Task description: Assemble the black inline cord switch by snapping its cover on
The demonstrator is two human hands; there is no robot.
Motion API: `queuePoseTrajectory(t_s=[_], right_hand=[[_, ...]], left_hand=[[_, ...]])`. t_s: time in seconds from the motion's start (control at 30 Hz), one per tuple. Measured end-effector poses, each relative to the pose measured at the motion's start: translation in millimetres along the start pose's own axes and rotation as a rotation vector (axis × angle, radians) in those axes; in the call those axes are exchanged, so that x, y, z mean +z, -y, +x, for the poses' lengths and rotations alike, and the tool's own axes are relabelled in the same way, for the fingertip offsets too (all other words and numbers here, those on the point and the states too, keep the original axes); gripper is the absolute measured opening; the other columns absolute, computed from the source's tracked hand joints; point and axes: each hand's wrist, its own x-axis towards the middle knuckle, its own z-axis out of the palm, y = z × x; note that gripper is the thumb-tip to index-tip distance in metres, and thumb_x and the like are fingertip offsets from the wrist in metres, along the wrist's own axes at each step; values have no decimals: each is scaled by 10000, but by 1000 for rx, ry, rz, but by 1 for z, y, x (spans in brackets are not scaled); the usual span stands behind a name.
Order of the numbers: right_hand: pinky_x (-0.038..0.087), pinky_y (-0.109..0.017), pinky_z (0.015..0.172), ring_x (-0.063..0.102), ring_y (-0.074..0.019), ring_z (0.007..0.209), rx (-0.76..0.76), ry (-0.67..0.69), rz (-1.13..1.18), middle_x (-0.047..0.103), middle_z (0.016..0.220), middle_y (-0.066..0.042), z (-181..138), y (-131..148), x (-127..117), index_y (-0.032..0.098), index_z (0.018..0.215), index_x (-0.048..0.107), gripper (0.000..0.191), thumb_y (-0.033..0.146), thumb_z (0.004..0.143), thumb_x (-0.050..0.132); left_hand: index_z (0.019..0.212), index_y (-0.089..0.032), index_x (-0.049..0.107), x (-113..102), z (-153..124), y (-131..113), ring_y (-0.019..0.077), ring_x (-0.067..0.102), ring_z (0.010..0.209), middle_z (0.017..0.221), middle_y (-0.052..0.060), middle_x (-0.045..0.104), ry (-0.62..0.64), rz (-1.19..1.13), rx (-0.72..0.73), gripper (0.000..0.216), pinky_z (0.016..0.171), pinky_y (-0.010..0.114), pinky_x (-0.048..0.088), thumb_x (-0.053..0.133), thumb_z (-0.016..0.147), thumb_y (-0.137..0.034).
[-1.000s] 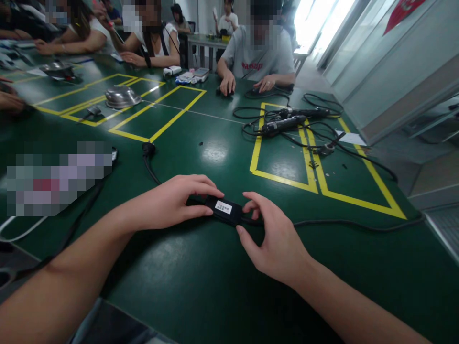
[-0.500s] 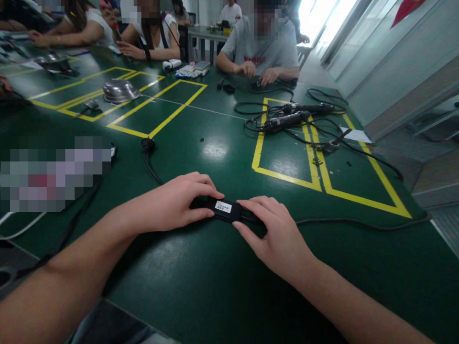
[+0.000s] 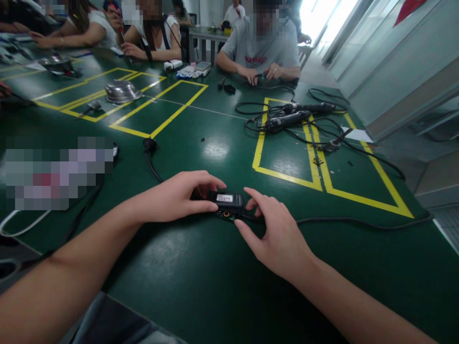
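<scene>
A small black box with a white label (image 3: 227,199) lies on the green table (image 3: 201,272), with black cable running out of both ends. My left hand (image 3: 179,196) is closed on its left end, thumb below and fingers over the top. My right hand (image 3: 278,236) rests at its right end, fingers curled and touching the box and the cable (image 3: 358,222) leading right. The box's top looks lifted at the near side, and a bit of green board with a round part shows beneath it.
A black plug (image 3: 149,144) lies behind my left hand. Two black power tools (image 3: 287,119) with tangled cords sit inside yellow floor-tape lines at right. Metal bowls (image 3: 121,91) stand far left. Several people work along the table's far side.
The box's cover has risen at its near edge, showing a board underneath. My right fingers have shifted from lying over the box's right end to its side.
</scene>
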Motion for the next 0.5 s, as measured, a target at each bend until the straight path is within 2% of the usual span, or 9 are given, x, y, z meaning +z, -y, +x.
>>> queuePoseTrajectory(t_s=[0.1, 0.2, 0.3, 0.4, 0.47, 0.5], right_hand=[[535, -412, 753, 668, -245, 823, 37, -20, 26, 750, 1040, -70, 0, 0, 1, 174, 1502, 531, 529, 327, 1014, 665], [521, -406, 755, 678, -250, 844, 9, -22, 19, 743, 1018, -72, 2, 0, 0, 193, 1312, 607, 330, 291, 1001, 659], [497, -388, 717, 671, -244, 812, -37, -19, 8, 729, 949, -65, 4, 0, -1, 206, 1139, 634, 145, 242, 998, 633], [490, -379, 695, 667, -241, 794, -60, -15, -4, 720, 908, -64, 5, 1, -2, 203, 1080, 649, 89, 208, 1003, 606], [502, -381, 702, 672, -241, 794, -71, -18, -11, 717, 889, -65, 5, 1, -1, 206, 1045, 653, 79, 189, 1007, 585], [513, -383, 711, 677, -241, 797, -77, -20, -12, 716, 883, -66, 5, 0, -1, 210, 1027, 652, 86, 180, 1010, 573]], left_hand=[[1237, -209, 674, 1, 6, 11, 218, 727, 945, 1120, 54, 776, -190, -43, -102, 357, 840, 350, 583, 753, 982, -447], [1058, -221, 642, 2, 11, 21, 259, 724, 987, 1150, 77, 794, -332, 179, -191, 256, 901, 412, 573, 761, 961, -426], [972, -230, 652, 0, 12, 27, 306, 711, 1117, 1221, 98, 803, -300, 346, -171, 159, 1022, 484, 548, 708, 975, -379], [963, -226, 714, -4, 9, 24, 319, 679, 1217, 1314, 124, 758, -281, 382, -57, 191, 1110, 502, 514, 649, 996, -403], [954, -218, 742, -7, 4, 18, 298, 688, 1144, 1252, 123, 734, -256, 354, 2, 252, 1075, 467, 525, 646, 994, -448], [943, -215, 738, -8, 2, 14, 275, 696, 1058, 1171, 106, 732, -203, 320, 9, 267, 1004, 430, 540, 648, 994, -460]])
